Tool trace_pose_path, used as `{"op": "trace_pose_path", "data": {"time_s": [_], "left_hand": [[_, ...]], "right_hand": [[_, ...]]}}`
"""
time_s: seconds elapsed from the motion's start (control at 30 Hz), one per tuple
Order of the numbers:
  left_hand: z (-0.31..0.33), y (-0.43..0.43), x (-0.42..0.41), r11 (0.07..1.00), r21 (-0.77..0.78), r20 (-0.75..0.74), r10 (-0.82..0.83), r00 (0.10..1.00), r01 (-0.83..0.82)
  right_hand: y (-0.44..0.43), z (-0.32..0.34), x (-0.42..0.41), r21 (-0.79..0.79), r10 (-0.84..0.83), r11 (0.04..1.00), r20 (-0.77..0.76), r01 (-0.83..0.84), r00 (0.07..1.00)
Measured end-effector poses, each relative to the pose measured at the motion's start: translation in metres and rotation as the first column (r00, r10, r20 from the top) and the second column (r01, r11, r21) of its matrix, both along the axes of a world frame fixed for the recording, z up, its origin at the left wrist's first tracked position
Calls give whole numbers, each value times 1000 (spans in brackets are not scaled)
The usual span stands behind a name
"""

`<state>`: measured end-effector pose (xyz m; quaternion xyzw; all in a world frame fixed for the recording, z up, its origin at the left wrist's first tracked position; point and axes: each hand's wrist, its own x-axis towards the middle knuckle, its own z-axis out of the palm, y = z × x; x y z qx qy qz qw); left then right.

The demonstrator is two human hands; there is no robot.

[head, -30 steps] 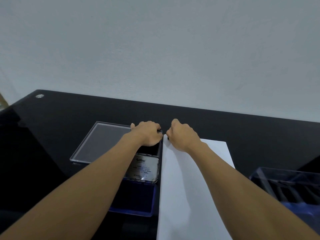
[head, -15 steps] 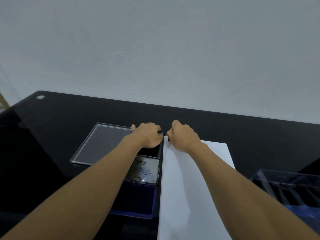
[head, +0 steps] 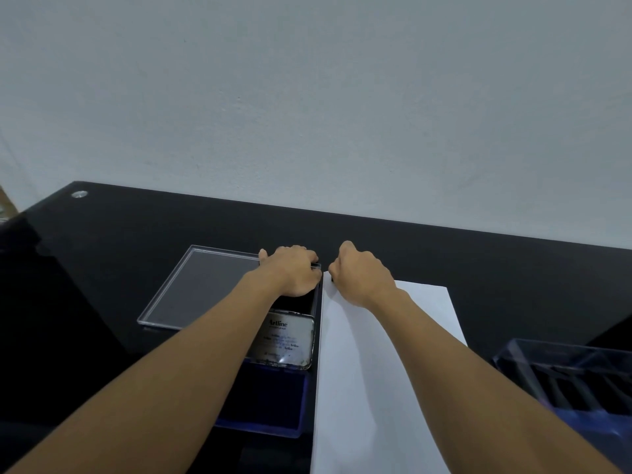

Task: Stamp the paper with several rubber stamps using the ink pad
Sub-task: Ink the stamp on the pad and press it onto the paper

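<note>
A blue plastic case (head: 273, 419) lies left of the white paper (head: 372, 388) on the black table. Inside it sits a metal Artline ink pad tin (head: 290, 340) with its lid closed. My left hand (head: 290, 271) curls over the case's far end, with its fingertips hidden. My right hand (head: 362, 278) rests on the paper's far left corner, its fingers curled and its thumb pinching at the case's far right corner. A second blue case (head: 578, 384) at the right edge holds several dark stamps in slots.
A clear plastic lid (head: 201, 285) lies flat on the table (head: 102, 268), left of the blue case and touching my left wrist. The wall runs along the table's far edge. A small metal disc (head: 79, 194) sits at the far left corner.
</note>
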<state>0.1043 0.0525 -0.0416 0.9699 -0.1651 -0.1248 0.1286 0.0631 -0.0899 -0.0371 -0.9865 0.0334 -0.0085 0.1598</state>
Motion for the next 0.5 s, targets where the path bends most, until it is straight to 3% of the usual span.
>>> {"op": "trace_pose_path", "data": {"time_s": [0.5], "left_hand": [[0,0,-2,1000,-5,8,-7,1000,7]], "right_hand": [[1,0,-2,18,-6,1000,9,6,1000]]}}
